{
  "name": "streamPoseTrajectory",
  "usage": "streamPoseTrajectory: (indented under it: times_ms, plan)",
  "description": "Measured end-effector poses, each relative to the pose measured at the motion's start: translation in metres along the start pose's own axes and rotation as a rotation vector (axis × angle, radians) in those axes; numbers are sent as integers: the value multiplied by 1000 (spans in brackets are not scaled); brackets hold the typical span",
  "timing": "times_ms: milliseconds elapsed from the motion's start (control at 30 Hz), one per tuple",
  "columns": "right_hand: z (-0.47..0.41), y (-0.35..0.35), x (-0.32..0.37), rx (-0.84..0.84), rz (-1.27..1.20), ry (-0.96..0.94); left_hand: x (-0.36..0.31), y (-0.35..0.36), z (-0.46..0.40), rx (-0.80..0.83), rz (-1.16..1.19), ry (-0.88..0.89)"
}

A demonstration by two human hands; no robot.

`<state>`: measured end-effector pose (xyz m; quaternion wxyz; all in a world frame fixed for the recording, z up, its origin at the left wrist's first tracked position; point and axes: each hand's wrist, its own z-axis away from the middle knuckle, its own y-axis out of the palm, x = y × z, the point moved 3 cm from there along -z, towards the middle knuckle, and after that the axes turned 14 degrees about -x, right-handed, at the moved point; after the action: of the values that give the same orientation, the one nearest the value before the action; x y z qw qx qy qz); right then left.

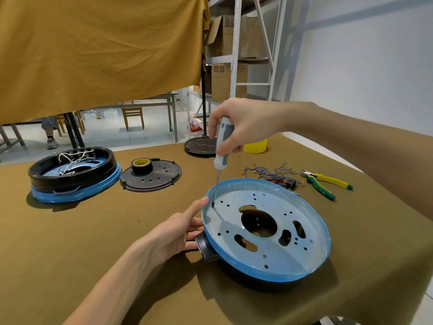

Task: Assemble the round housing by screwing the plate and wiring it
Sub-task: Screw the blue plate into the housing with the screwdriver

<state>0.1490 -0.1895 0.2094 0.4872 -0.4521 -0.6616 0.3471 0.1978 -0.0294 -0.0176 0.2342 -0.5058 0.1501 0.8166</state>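
Nearest the camera, the left hand (pixel 174 233) rests against the left side of the round housing (pixel 276 274), fingers straight and relaxed, the forefinger laid along the blue rim beside the black side port. That housing, one of two on the olive-covered table (pixel 93 242), sits in front of the person with its pale perforated plate (pixel 269 221) facing up inside the rim; the plate shows several large cut-outs and many small holes. A second round housing (pixel 73 175), black with a blue band and white wires inside, lies well apart at the far left. Between the two lies one black perforated disc (pixel 152 177) with one roll of black tape (pixel 141 165) standing on it; another dark round base (pixel 200 146) sits farther back. The right hand (pixel 243 124) is curled round the white-and-grey handle of the single screwdriver (pixel 221 152), held nearly upright, its tip touching the plate near the left rim, just beside the left forefinger. One pair of yellow-and-green pliers (pixel 326 182) lies to the right, its handle lettering too small to read, next to a loose bunch of blue wires (pixel 269 172) with brass terminals; their number cannot be counted. One yellow container (pixel 256 146) stands behind the right hand.
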Motion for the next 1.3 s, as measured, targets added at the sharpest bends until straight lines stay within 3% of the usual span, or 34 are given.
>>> streamPoseTrajectory:
  times_ms: [167,333,500,667,1000,1167,1300]
  plan:
    - [0,3,0,-36,134,36,0,2,2,-12,8,9]
    - [-1,5,-4,-70,97,54,0,1,1,-29,13,8]
    - [1,0,-2,5,-27,17,0,0,1,-29,25,-1]
    - [3,-1,6,97,31,-19,0,1,2,-36,20,5]
    - [0,2,-1,7,205,128,0,1,2,-40,2,20]
    - [4,-4,0,85,75,136,0,2,2,-42,-10,25]
    - [3,-1,3,40,166,116,1,2,1,-52,-13,27]
